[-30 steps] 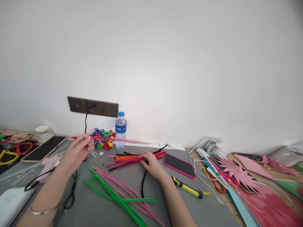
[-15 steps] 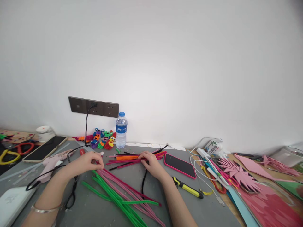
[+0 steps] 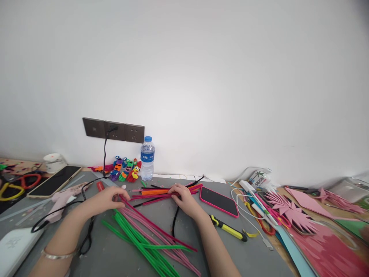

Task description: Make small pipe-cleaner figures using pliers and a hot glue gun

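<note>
My left hand [image 3: 107, 200] rests on the grey mat [image 3: 121, 254], its fingers closed on the upper end of a dark pink pipe cleaner [image 3: 155, 226] that runs down to the right across the pile. That pile holds several pale pink pipe cleaners [image 3: 173, 252] and green pipe cleaners [image 3: 138, 240]. My right hand [image 3: 184, 200] lies on a second bundle of pink, red, orange and black pipe cleaners [image 3: 157, 192], fingers curled over it.
A phone in a pink case [image 3: 219, 201] and a yellow utility knife [image 3: 227, 228] lie right of my right hand. A water bottle [image 3: 147, 158], small pipe-cleaner figures [image 3: 125, 170] and a wall socket [image 3: 113, 130] stand behind. Black scissors [image 3: 86, 240], another phone [image 3: 54, 181] and pink paper cutouts [image 3: 291, 211] surround the mat.
My left hand came down from the air with the pink pipe cleaner and laid it across the pile on the mat. The right hand stayed on its bundle.
</note>
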A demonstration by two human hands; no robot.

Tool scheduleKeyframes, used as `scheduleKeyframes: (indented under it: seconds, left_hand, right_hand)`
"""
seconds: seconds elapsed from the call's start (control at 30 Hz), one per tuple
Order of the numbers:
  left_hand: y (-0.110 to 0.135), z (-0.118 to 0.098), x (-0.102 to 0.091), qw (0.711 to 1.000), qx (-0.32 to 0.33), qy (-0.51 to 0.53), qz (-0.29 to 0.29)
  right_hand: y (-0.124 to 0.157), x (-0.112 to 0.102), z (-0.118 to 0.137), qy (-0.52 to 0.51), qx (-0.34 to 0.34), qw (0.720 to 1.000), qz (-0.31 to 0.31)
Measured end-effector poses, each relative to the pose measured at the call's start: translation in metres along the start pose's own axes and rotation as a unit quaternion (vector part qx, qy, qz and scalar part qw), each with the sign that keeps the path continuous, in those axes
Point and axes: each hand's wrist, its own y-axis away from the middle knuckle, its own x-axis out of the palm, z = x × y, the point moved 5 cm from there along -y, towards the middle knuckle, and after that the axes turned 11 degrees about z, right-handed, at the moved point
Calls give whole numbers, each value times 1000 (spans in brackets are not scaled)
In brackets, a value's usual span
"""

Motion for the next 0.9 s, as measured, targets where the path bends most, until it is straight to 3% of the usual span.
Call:
scheduleKeyframes:
  seconds: [0.13,0.33,0.4,0.47,0.57,0.63,0.8,0.9]
  left_hand:
    - [3,-3,2,1000,-14,13,24]
    - [10,-30,-1,996,70,57,29]
    - [11,-29,-7,993,84,80,-17]
    - [9,-21,-17,980,100,142,-101]
    - [7,-5,-29,909,120,276,-288]
    - [1,-2,-25,877,126,318,-338]
    - [-21,-22,0,934,131,221,-248]
    - [-26,-25,5,945,137,150,-258]
  right_hand:
    - [0,-1,3,-2,5,1000,0]
    - [0,-1,3,-2,8,1000,0]
    - [0,-1,2,-3,9,1000,2]
    - [1,-1,3,-3,10,1000,1]
    - [1,-1,5,1,14,1000,-3]
    - [0,-1,5,5,16,1000,-2]
    - [0,0,4,0,11,1000,-3]
    - [0,0,3,-2,13,1000,-1]
